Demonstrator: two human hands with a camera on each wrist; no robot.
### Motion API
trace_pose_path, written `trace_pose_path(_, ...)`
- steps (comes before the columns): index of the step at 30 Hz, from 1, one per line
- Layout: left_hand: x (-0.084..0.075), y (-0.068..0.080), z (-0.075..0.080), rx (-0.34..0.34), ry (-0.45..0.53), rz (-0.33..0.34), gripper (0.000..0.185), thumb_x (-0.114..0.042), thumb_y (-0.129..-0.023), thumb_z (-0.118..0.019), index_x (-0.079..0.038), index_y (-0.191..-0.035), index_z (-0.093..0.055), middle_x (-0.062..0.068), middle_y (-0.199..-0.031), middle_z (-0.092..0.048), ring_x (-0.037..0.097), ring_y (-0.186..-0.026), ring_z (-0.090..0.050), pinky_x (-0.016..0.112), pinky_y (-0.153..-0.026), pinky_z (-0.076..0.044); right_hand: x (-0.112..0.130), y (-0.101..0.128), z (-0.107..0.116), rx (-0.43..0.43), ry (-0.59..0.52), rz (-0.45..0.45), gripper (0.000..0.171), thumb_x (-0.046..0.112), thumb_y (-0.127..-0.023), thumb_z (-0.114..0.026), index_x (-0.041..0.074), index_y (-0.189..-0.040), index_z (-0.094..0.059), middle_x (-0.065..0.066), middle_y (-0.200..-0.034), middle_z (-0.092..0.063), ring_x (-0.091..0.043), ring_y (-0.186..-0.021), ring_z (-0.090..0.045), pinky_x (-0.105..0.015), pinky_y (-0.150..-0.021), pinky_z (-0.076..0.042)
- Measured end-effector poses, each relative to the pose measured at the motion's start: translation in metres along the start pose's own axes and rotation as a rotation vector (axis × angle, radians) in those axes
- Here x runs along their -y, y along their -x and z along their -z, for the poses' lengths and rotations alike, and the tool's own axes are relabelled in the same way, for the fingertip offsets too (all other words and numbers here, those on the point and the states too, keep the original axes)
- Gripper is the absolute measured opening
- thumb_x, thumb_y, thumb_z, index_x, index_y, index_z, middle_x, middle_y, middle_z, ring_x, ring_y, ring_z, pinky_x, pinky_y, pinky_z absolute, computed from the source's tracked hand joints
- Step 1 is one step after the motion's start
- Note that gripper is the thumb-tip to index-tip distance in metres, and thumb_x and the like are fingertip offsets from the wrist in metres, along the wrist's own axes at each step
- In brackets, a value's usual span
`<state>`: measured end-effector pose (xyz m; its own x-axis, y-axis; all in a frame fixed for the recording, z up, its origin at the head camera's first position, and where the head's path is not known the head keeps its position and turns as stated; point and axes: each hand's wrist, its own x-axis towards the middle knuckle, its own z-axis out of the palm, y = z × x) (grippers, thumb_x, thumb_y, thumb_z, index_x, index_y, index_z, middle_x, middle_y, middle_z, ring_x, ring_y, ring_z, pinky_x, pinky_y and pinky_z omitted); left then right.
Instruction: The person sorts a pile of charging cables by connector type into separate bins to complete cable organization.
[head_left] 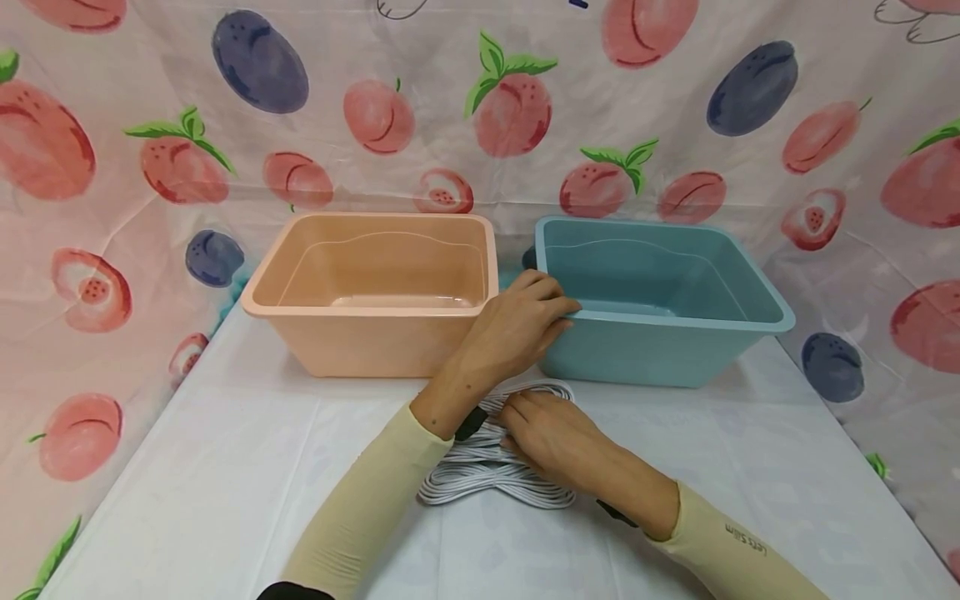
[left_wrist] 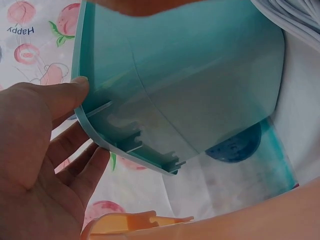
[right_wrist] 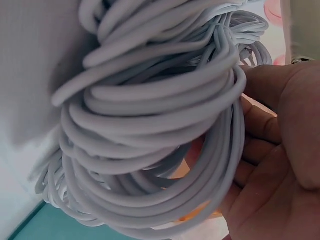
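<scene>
My left hand (head_left: 517,321) grips the near left corner of the teal plastic bin (head_left: 622,354). In the left wrist view, its thumb lies against one side of the bin's rim (left_wrist: 86,117) and the fingers reach round the other. Below that arm, on the table, lies a bundle of white cable (head_left: 498,479) in long loops, gathered at the middle. My right hand (head_left: 558,437) holds the bundle from its right side, with fingertips partly hidden. Close up in the right wrist view, the cable loops (right_wrist: 150,110) sit against the fingers (right_wrist: 260,125).
A peach-coloured bin (head_left: 367,346) stands left of the teal one, a narrow gap between them. My left forearm crosses in front of its near right corner. Behind both hangs a fruit-printed cloth (head_left: 442,50). A white cloth covers the table (head_left: 225,475).
</scene>
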<state>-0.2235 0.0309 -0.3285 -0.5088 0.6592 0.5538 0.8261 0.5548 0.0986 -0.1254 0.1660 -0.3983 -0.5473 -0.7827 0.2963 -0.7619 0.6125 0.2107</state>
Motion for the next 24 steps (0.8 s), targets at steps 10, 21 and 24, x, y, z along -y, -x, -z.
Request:
trace_pose_path(10, 0.0026, 0.0, 0.0015, 0.004, 0.002, -0.004, 0.022, -0.027, -0.106, -0.068, -0.019, -0.124, -0.079, 0.0, -0.116, -0.07, 0.02, -0.122, -0.057, 0.029, -0.1, -0.053, -0.0002, -0.0036, -0.0024, -0.03, -0.024, 0.039, 0.028, 0.023, -0.094, -0.08, 0.004, -0.112, -0.069, -0.006, -0.103, -0.069, -0.024, -0.099, -0.067, -0.038, -0.093, -0.057)
trace_pose_path(21, 0.0055, -0.0018, 0.0028, 0.024, 0.005, -0.001, 0.023, -0.028, -0.107, -0.067, -0.02, -0.125, -0.079, 0.0, -0.117, -0.07, 0.02, -0.123, -0.056, 0.028, -0.101, -0.052, -0.0002, -0.0062, -0.0074, -0.09, -0.006, 0.074, 0.026, 0.02, -0.089, -0.08, 0.005, -0.109, -0.073, -0.008, -0.102, -0.068, -0.026, -0.095, -0.066, -0.038, -0.091, -0.058)
trace_pose_path(24, 0.006, -0.0022, 0.0038, 0.036, 0.009, 0.006, 0.024, -0.028, -0.107, -0.067, -0.02, -0.126, -0.079, 0.0, -0.118, -0.07, 0.02, -0.124, -0.056, 0.028, -0.101, -0.052, 0.0001, -0.0068, -0.007, -0.084, -0.013, 0.067, 0.025, 0.02, -0.088, -0.08, 0.006, -0.108, -0.073, -0.007, -0.101, -0.067, -0.025, -0.094, -0.066, -0.038, -0.091, -0.058)
